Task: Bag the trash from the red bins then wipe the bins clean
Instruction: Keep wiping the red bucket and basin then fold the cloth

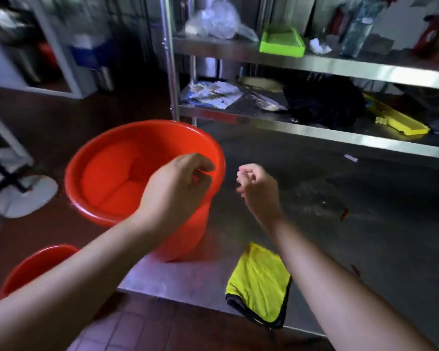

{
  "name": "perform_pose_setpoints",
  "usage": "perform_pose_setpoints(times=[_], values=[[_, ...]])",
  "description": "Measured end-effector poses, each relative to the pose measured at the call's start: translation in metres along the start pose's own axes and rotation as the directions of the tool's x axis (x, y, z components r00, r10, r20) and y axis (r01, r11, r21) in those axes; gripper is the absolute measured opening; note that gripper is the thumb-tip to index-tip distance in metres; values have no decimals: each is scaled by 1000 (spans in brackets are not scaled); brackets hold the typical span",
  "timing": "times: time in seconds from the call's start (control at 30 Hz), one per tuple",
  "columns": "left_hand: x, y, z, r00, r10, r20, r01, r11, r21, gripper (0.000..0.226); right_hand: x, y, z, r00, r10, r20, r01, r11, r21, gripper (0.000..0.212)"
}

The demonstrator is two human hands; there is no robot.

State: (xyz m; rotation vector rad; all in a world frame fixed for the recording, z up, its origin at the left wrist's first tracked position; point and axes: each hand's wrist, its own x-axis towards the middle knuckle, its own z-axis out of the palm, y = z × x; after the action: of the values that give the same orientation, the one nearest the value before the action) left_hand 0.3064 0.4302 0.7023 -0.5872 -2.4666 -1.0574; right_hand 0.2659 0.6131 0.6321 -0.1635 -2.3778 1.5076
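Observation:
A large red bin (112, 178) stands upright on the steel table (188, 279), its inside bare. My left hand (178, 183) hovers over the bin's near right rim with fingers loosely curled and holds nothing. My right hand (257, 186) hangs just right of the bin above the table, fingers loosely curled, holding nothing. A yellow cloth (260, 285) with a dark edge lies on the table's front edge below my right arm. A second red bin (33, 267) shows at the lower left, partly hidden by my left forearm.
Steel shelves (314, 64) rise behind the table with a green tray (281, 43), a clear plastic bag (213, 20), a dark bag (325, 102), papers (213, 93) and a yellow tray (401, 120). A white object (26, 196) lies on the red tiled floor at left.

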Motion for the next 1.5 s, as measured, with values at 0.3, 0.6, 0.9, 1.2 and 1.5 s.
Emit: perform_pose_setpoints(times=[0.3, 0.6, 0.9, 1.2, 1.5], values=[[-30, -133, -86, 843, -501, -197, 531, 713, 458, 65, -1, -48, 60, 993, 104, -55, -113, 976, -187, 47], [-55, -229, -161, 633, -761, -142, 750, 648, -131, 45, -2, -116, 150, 994, 35, -104, -61, 966, -250, 37], [-90, -370, -268, 601, -771, -211, 746, 636, -199, 61, -36, -153, 332, 995, 22, -99, -39, 983, -180, 44], [-84, -490, -273, 600, -797, -65, 800, 597, 58, 69, -48, -97, 445, 992, 105, -64, -117, 972, -205, 44], [-29, -631, -207, 536, -838, 104, 808, 545, 222, 75, 18, 24, 569, 931, 365, -18, -359, 904, -231, 42]])
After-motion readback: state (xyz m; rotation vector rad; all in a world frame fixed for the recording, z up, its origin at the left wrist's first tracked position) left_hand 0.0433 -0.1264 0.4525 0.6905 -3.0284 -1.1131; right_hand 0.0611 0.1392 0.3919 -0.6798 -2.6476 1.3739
